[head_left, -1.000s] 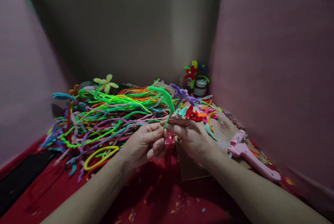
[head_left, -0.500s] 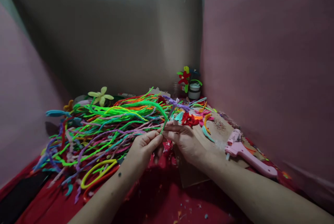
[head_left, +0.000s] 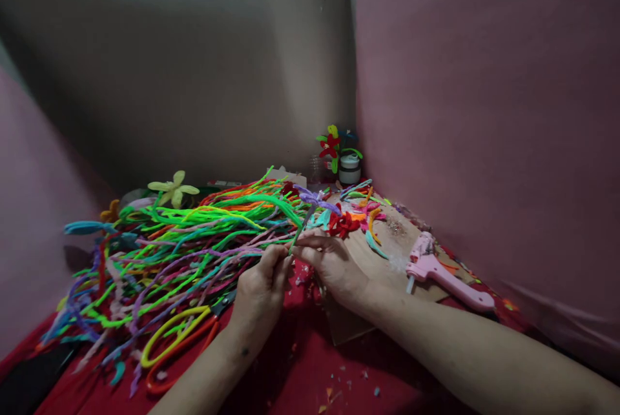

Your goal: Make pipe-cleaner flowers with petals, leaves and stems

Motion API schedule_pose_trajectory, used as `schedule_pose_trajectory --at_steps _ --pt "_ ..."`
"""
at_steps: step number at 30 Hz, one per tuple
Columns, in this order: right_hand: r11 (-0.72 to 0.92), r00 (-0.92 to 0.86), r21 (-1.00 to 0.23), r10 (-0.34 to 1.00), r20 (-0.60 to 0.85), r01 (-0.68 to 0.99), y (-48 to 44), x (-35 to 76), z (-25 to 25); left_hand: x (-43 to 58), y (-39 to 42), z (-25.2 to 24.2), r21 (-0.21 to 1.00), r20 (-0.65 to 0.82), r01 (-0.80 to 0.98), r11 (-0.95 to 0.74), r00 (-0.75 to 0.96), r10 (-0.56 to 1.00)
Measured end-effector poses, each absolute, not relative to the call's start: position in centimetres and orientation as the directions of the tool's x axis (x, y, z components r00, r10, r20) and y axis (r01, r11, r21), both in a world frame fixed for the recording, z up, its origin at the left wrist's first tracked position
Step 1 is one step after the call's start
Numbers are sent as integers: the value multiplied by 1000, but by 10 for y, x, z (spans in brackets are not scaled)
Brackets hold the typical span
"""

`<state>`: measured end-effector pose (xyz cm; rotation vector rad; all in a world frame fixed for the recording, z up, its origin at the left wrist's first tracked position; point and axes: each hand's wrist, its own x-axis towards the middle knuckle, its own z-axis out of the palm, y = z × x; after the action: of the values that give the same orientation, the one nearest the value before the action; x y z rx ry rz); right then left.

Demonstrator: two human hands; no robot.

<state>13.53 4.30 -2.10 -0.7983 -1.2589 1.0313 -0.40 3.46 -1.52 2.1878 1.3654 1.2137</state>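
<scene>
My left hand (head_left: 261, 286) and my right hand (head_left: 329, 263) meet over the red cloth, both pinching the lower end of a pipe-cleaner stem. The stem carries a green pipe-cleaner leaf (head_left: 278, 203) curving up to the left and a small purple pipe-cleaner flower (head_left: 312, 197) at its top. Both hands have their fingers closed on the stem. A big heap of coloured pipe cleaners (head_left: 165, 241) lies just left of my left hand.
A pink glue gun (head_left: 443, 273) lies on a cardboard sheet (head_left: 382, 253) to the right, among cut pipe-cleaner pieces (head_left: 356, 218). A small jar with pipe-cleaner flowers (head_left: 346, 163) stands in the back corner. A pale green flower (head_left: 173, 188) rests behind the heap. Pink walls close in both sides.
My hands and the stem sit slightly lower and further left in view as my head has turned. The left fingers have shifted their pinch along the stem.
</scene>
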Motion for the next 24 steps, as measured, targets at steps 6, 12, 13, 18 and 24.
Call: schedule_pose_trajectory --at_steps 6,12,13,18,24 --pt "366 20 -911 929 369 -189 43 135 -24 -3 35 -20 522 542 668 -531 221 811" --pt "381 -12 -904 921 390 -194 43 134 -22 -8 37 -21 336 639 733 -591 284 715" --pt "393 -23 -904 915 402 -167 43 134 -23 -8 37 -20 367 630 719 -590 274 726" --pt "377 13 -909 924 381 -180 41 136 -23 -3 34 -14 727 450 480 -492 209 868" --pt "351 -94 -919 924 371 -179 37 138 -16 -1 32 -3 927 286 184 -327 219 933"
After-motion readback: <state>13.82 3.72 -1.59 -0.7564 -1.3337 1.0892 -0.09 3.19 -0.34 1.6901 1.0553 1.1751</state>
